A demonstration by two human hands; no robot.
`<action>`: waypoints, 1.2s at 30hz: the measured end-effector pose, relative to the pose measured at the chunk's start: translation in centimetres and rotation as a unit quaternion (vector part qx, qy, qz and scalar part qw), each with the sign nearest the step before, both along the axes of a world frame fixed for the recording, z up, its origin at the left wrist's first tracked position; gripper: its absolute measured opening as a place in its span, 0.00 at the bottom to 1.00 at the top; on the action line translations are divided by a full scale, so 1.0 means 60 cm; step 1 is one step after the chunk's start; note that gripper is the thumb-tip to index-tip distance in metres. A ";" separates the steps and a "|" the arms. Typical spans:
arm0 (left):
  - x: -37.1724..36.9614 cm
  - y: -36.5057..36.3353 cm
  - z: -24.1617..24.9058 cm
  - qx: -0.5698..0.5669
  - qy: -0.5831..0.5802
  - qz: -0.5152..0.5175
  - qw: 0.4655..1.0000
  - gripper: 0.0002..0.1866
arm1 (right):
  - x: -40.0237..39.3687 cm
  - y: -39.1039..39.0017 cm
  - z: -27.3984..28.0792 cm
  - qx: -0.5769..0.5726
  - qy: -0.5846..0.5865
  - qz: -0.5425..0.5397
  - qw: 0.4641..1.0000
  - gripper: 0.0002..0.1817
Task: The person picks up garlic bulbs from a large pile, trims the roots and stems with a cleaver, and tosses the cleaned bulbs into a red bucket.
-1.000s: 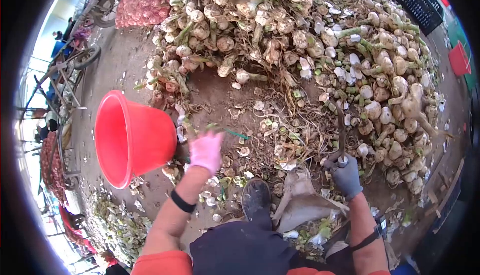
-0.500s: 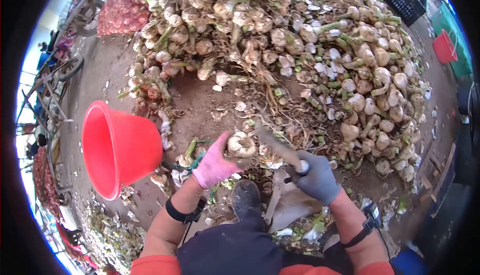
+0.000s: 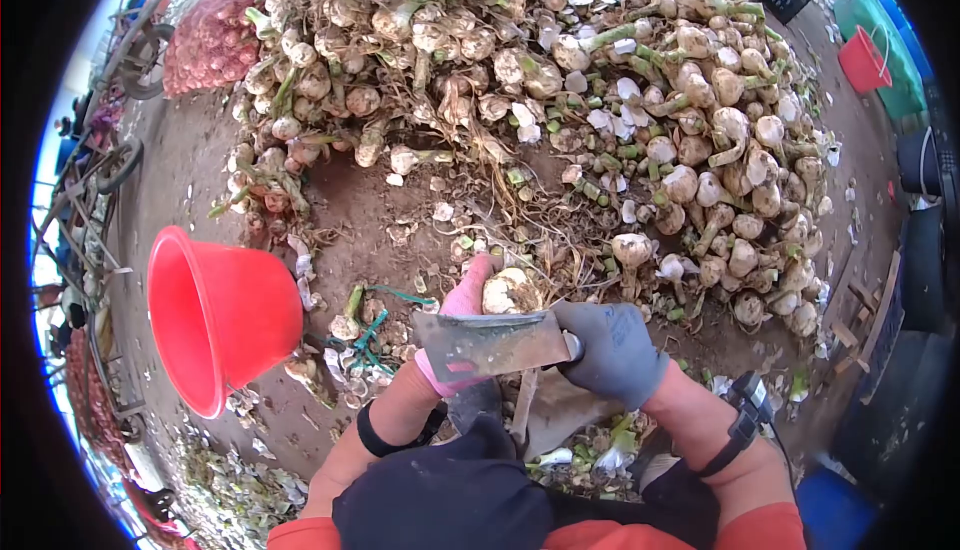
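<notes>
Now | your left hand seemingly grips bulb | right hand clamps knife | slip this close could cut you

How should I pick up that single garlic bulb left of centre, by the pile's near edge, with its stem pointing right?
Probably pinch the round bulb by its sides, from above and the near side: mostly open dirt lies there, the pile crowds behind, and the stem sticks out rightward. The left hand holds another bulb, so free it first.
</notes>
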State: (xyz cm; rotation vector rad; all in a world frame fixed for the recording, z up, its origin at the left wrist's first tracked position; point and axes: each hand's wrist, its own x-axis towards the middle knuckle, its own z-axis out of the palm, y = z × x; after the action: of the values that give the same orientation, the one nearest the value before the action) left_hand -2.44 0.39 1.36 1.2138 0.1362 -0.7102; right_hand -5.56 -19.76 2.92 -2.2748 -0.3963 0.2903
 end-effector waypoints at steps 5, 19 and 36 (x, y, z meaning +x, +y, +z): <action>-0.009 0.002 -0.066 -0.143 0.199 0.020 0.969 0.16 | -0.002 -0.013 -0.036 0.020 -0.040 0.021 0.999 0.09; 0.001 -0.023 0.019 0.149 -0.080 0.050 0.984 0.39 | -0.025 -0.045 -0.089 0.130 0.006 -0.246 0.961 0.07; -0.015 0.005 -0.002 -0.288 0.165 0.195 0.923 0.12 | -0.023 -0.022 -0.123 0.126 -0.036 -0.157 0.979 0.07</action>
State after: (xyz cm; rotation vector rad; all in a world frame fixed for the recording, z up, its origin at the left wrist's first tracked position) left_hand -3.33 0.68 1.23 0.4719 0.4081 -0.5415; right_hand -6.94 -21.07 -4.47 -2.0617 -0.0969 -0.0050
